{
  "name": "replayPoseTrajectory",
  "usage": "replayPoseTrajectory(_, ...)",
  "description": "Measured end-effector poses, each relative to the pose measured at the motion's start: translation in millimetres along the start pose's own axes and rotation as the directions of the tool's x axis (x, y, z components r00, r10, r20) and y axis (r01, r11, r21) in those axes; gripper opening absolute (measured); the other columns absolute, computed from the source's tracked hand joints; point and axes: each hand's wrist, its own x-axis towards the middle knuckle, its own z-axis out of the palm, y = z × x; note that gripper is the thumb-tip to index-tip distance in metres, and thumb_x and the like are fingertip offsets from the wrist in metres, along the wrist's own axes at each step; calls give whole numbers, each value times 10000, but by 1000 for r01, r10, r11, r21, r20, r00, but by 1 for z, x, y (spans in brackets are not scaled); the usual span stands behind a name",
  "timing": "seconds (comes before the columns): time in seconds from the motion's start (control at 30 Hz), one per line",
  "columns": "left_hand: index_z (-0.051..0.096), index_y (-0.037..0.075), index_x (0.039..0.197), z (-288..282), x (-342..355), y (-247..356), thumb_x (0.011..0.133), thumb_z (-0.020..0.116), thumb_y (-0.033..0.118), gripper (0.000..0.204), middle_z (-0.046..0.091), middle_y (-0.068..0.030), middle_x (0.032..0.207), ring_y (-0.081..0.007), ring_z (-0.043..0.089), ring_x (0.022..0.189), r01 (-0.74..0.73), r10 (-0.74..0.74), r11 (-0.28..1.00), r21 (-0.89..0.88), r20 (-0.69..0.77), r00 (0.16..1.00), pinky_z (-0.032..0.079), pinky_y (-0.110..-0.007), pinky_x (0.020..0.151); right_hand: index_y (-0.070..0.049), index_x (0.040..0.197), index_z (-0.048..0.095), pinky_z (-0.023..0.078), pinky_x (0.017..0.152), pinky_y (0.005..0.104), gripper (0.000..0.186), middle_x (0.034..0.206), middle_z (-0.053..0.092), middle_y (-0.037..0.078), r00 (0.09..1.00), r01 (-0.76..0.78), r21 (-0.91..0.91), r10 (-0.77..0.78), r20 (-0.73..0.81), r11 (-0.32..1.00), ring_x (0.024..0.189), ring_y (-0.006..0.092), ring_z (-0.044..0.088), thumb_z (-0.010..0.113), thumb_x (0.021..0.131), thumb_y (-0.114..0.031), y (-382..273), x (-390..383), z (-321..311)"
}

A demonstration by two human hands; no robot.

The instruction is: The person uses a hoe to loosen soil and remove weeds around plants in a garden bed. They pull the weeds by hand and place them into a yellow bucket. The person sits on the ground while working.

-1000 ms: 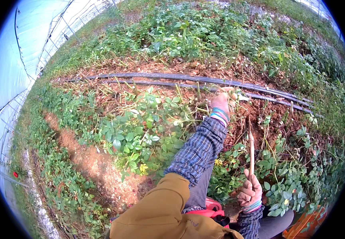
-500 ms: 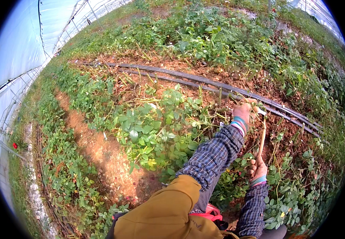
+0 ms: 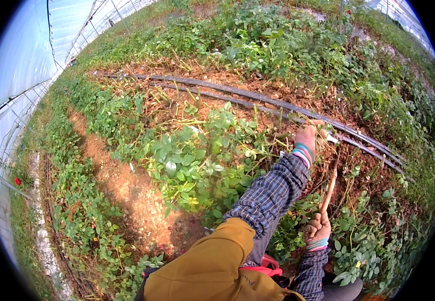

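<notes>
My left hand (image 3: 308, 135) reaches forward and is closed around thin leafy stems beside the dark hoses. Nearer my body, my right hand (image 3: 318, 230) grips the lower end of a long wooden handle (image 3: 330, 189). The tool looks like a sickle: a thin dark shank leads up from the wood to a short bright blade (image 3: 332, 138) just right of my left hand. Leaves and fingers partly hide the blade's edge and the stems. Cut-off stubs (image 3: 255, 114) stand in the reddish soil to the left of my left hand.
Two dark hoses (image 3: 217, 90) curve across the bed beyond my hands. A leafy bush (image 3: 187, 160) spreads left of my left arm, with a bare soil path (image 3: 112, 175) farther left. Plastic greenhouse sheeting (image 3: 19, 60) rises at the left. Something pink-red (image 3: 267, 266) lies by my legs.
My right hand has drawn back slightly toward my body and left, bringing the wooden handle down with it. My left hand stays on the stems almost in the same place.
</notes>
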Motion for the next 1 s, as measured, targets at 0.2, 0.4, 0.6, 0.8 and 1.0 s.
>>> replayPoseTrajectory(0.2, 672, 126, 1000, 0, 0, 3, 839, 391, 86, 326, 617, -19, 716, -99, 466, 473, 22, -23, 1000, -15, -28, 999, 345, -244, 358, -39, 1234, 532, 296, 339, 195, 380, 783, 656, 42, 966, -211, 202, 172, 193, 957, 426, 28, 434, 349, 1005, -281, -10, -39, -20)
replayPoseTrajectory(0.4, 672, 129, 998, -2, 2, 2, 838, 385, 93, 330, 610, -14, 705, -102, 470, 476, 4, -3, 999, 35, -27, 1000, 343, -247, 354, -41, 1415, 320, 367, 447, 256, 498, 766, 485, -22, 887, -380, 489, 160, 432, 785, 484, 77, 383, 277, 1014, -332, -19, -74, -15)
replayPoseTrajectory(0.6, 669, 141, 999, -6, 9, -6, 843, 373, 97, 338, 608, -18, 720, -105, 474, 497, -13, 13, 997, 75, -5, 1000, 369, -261, 362, -25, 1361, 404, 371, 448, 242, 502, 809, 634, 73, 843, -432, 270, 280, 459, 860, 486, 80, 464, 315, 1008, -371, -1, -66, -43)
replayPoseTrajectory(0.8, 668, 140, 1010, -4, 4, -7, 855, 384, 107, 326, 605, -23, 716, -109, 468, 499, -1, 2, 995, 96, -17, 1000, 371, -262, 369, -25, 1300, 479, 370, 430, 228, 474, 791, 657, 57, 894, -376, 267, 272, 356, 888, 481, 62, 465, 348, 1002, -369, 0, -60, -50)
replayPoseTrajectory(1.0, 669, 142, 1018, -10, 9, -5, 852, 410, 110, 310, 609, -22, 725, -111, 474, 508, 2, -2, 998, 59, 8, 1000, 372, -267, 373, -54, 1264, 527, 386, 419, 243, 457, 800, 671, 45, 928, -325, 243, 259, 267, 914, 500, 68, 505, 374, 988, -385, 6, -54, -66)
